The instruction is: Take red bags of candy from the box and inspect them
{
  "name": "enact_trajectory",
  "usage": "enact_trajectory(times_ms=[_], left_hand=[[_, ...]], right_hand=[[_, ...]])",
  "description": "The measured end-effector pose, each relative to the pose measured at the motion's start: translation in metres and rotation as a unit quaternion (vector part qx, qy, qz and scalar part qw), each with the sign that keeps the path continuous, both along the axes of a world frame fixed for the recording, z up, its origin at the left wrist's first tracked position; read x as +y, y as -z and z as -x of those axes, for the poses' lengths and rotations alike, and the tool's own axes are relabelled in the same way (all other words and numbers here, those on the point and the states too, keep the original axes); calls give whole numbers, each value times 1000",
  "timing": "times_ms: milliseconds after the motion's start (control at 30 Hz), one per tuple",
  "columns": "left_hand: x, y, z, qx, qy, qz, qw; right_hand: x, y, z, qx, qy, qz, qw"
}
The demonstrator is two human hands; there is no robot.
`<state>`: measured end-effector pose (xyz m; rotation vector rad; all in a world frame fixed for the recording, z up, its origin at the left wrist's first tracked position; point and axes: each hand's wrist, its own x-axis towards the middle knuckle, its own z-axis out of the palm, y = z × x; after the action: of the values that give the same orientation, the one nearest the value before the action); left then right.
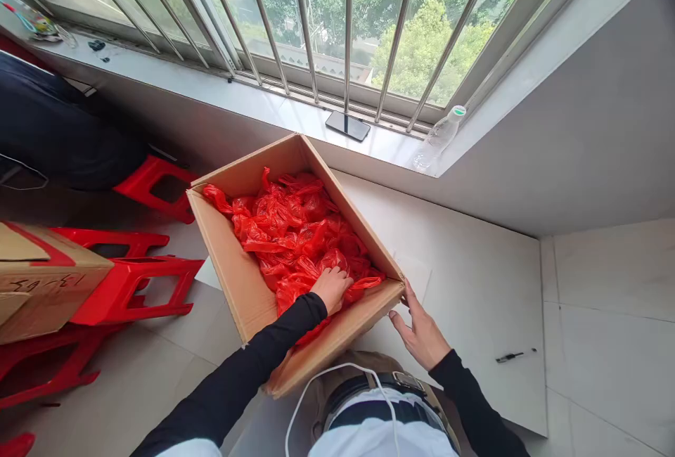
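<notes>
An open cardboard box [237, 281] sits tilted on my lap, filled with crumpled red plastic bags [295, 232]. My left hand [331, 287] is inside the box at its near end, fingers curled down onto a red bag. My right hand [419, 330] is outside the box at its near right corner, fingers spread and touching the cardboard edge. Both arms wear black sleeves.
A black phone [347, 125] and a plastic bottle [439, 138] lie on the windowsill under the barred window. Red plastic stools [131, 288] and another cardboard box [42, 278] stand to the left. A pen [514, 356] lies on the white ledge at right.
</notes>
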<state>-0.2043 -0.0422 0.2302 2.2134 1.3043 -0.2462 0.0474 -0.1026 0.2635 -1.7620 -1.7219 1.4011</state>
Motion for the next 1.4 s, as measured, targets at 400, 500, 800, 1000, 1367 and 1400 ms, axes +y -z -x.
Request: enact_trajectory(times_ms=[400, 500, 800, 1000, 1367, 1400], left_hand=[[6, -14, 0, -70, -111, -90, 987], [-4, -5, 18, -11, -111, -17, 994], [-21, -8, 15, 29, -24, -2, 999], [-17, -29, 53, -13, -137, -71, 988], [-28, 9, 20, 63, 2, 57, 996], [-27, 10, 16, 61, -1, 56, 997]], right_hand=[[-32, 2, -23, 19, 84, 53, 995], [-54, 26, -48, 4, 135, 86, 987], [-110, 118, -123, 2, 183, 208, 961], [-116, 137, -144, 19, 207, 245, 947], [-117, 148, -146, 34, 189, 250, 949], [-116, 148, -146, 35, 187, 251, 949]])
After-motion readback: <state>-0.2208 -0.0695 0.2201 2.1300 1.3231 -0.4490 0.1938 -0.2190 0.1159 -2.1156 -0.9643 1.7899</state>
